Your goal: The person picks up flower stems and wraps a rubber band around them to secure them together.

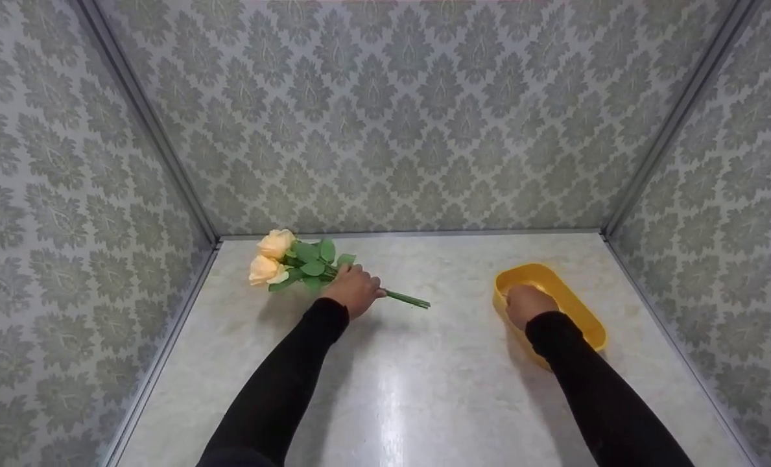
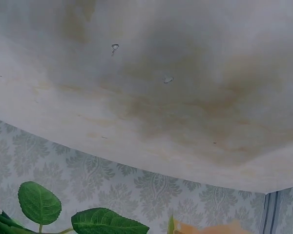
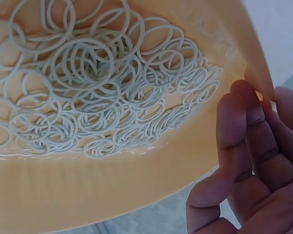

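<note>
Head view: two peach roses (image 1: 271,253) are held on the left side of the table (image 1: 437,350), near the far wall (image 1: 411,117). Their green stems (image 1: 408,299) are gripped by the left hand (image 1: 355,292), with its fingers bent round them. The flowers are pointed left, and the stem ends are pointed right. Whether the roses are touching the table cannot be told. Green leaves (image 1: 314,259) are spread between the flowers and the hand.

On the right side, well apart from the roses, a yellow box (image 1: 583,311) is seen. Its left rim is pinched by the right hand (image 1: 529,305), with the edge caught between thumb and fingers, as is shown in the right wrist view. Many thin, pale rings (image 3: 88,73) are heaped inside the box. Both arms are covered by black sleeves (image 1: 284,383). Low in the left wrist view, leaves and a bit of a rose are shown.
</note>
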`<state>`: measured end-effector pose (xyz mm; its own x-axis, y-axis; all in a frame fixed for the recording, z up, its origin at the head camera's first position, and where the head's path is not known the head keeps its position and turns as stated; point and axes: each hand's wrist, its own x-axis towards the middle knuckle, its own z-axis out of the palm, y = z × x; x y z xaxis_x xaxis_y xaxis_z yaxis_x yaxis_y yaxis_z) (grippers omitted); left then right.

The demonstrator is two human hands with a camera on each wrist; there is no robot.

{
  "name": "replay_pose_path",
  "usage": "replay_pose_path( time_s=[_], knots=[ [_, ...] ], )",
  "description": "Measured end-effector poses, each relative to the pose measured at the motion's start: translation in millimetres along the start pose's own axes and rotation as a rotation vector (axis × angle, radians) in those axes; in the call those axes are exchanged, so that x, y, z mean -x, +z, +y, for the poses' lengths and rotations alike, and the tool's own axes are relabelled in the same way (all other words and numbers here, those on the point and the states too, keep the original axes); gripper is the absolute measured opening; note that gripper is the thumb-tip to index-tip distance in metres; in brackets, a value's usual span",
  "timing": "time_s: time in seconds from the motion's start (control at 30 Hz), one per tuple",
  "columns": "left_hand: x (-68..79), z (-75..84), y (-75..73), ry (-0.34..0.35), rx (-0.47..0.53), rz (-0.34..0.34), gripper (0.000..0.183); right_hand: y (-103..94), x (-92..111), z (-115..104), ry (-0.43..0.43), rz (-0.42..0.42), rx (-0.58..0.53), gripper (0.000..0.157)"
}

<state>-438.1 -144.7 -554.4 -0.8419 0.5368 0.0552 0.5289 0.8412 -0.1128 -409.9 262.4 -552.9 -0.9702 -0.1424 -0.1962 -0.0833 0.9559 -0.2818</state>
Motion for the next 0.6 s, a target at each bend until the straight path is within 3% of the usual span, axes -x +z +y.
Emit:
replay_pose_path(
  time_s=[0.27,0.6],
  knots=[
    [2.4,3.8,-5.7,0.025,0.041,0.017,0.051,10.7,1,-23,-0.157,0.083,0.039,0.045],
    [7.6,2.7,-1.7,0.009,0.102,0.035,0.054,18.2,4,-47,-0.230,0.093,0.063,0.022]
  ],
)
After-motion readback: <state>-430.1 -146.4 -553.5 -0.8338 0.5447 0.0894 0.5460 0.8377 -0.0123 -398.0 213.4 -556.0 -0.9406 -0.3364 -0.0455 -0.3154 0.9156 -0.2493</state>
